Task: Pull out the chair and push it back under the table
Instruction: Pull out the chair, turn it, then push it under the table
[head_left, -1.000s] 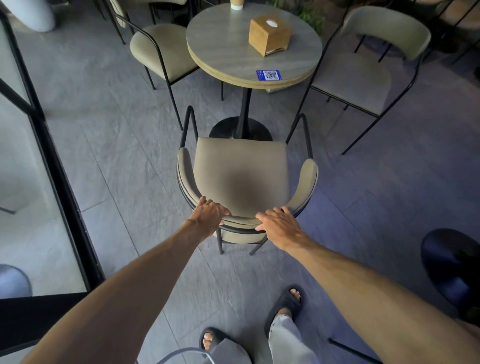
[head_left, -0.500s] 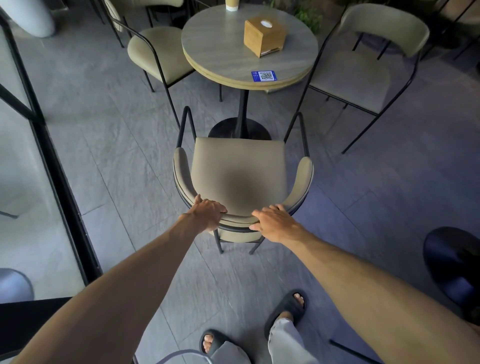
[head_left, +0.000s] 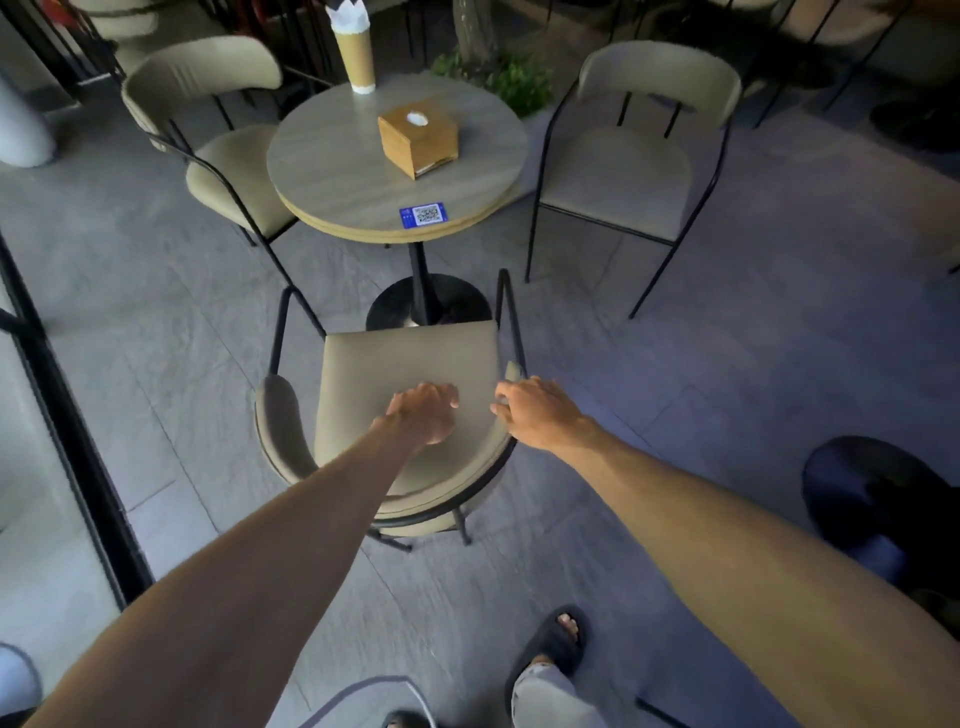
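Note:
The beige padded chair (head_left: 405, 358) with a black metal frame stands in front of me, its curved backrest nearest me. Its seat's front edge reaches the black foot of the round table (head_left: 363, 171), short of the tabletop. My left hand (head_left: 423, 410) hovers over the rear of the seat with loosely bent fingers, gripping nothing. My right hand (head_left: 535, 410) is spread above the right side of the backrest, beside its right end. Neither hand is closed around the chair.
A wooden tissue box (head_left: 418, 137), a paper cup (head_left: 356, 57) and a blue QR sticker (head_left: 423, 214) sit on the table. Matching chairs stand at its left (head_left: 228, 156) and right (head_left: 618, 176). A black door frame (head_left: 67, 415) runs along the left; a dark round object (head_left: 872, 499) lies at right.
Both hands have come off the backrest's top edge and moved forward over the seat. The view has tilted up and the chair sits a little closer to the table.

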